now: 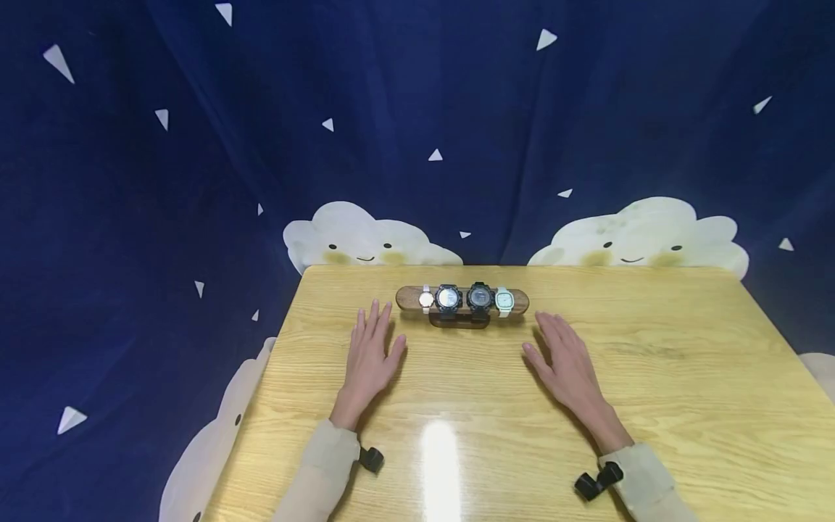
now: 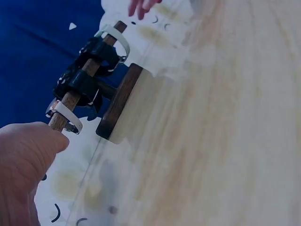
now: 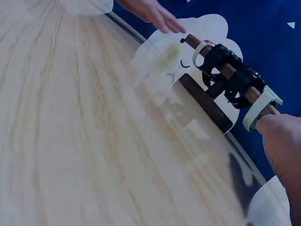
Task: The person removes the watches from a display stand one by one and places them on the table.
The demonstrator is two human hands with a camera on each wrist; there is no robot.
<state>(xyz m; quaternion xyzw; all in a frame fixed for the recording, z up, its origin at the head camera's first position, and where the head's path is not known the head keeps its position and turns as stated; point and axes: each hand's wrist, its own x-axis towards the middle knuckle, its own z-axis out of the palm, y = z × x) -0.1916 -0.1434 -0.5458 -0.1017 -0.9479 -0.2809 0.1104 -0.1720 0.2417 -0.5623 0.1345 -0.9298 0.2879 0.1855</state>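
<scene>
A wooden watch stand [image 1: 409, 299] with a dark base [image 1: 459, 321] stands near the table's far edge. Its bar carries a small watch on a pale strap [image 1: 426, 299], a black sports watch [image 1: 448, 297], another black sports watch [image 1: 480, 297] and a mint-coloured square watch [image 1: 504, 301]. My left hand [image 1: 372, 359] is left of the stand, its fingers straight and holding nothing. On the other side my right hand [image 1: 566, 362] also has straight fingers and holds nothing. In the left wrist view the left thumb [image 2: 44, 139] appears close to the bar's end; contact cannot be told.
The wood-grain table [image 1: 665, 391] reaches back to a dark blue curtain [image 1: 404, 87] printed with white triangles and clouds. A bright light reflection [image 1: 441, 464] lies on the near part of the tabletop. Small black devices [image 1: 372, 460] are strapped at both wrists.
</scene>
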